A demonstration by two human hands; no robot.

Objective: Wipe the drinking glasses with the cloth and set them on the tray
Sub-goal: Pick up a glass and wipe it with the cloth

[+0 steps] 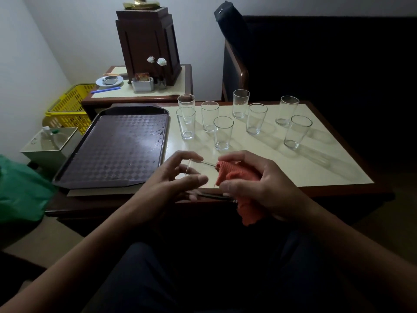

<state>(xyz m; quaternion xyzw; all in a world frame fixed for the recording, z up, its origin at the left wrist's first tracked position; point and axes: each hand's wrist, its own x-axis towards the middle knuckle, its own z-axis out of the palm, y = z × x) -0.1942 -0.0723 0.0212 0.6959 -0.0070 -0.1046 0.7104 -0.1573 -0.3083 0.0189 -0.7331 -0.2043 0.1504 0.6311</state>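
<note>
My left hand [176,177] holds a clear drinking glass [198,171] on its side above the table's near edge, fingers curled round its base end. My right hand [255,186] grips an orange cloth [239,177] pushed against the glass's open end, and the cloth's tail hangs below the hand. Several more clear glasses stand upright on the cream tabletop, among them one close by [223,133] and one at the right [297,131]. The dark checkered tray [117,145] lies to the left with nothing on it.
A side table behind holds a dark wooden box [147,44], a white dish [109,81] and a small white holder [142,83]. A yellow basket [70,108] and a white bin [50,143] stand at the left. A dark chair [234,71] is behind the table [316,168].
</note>
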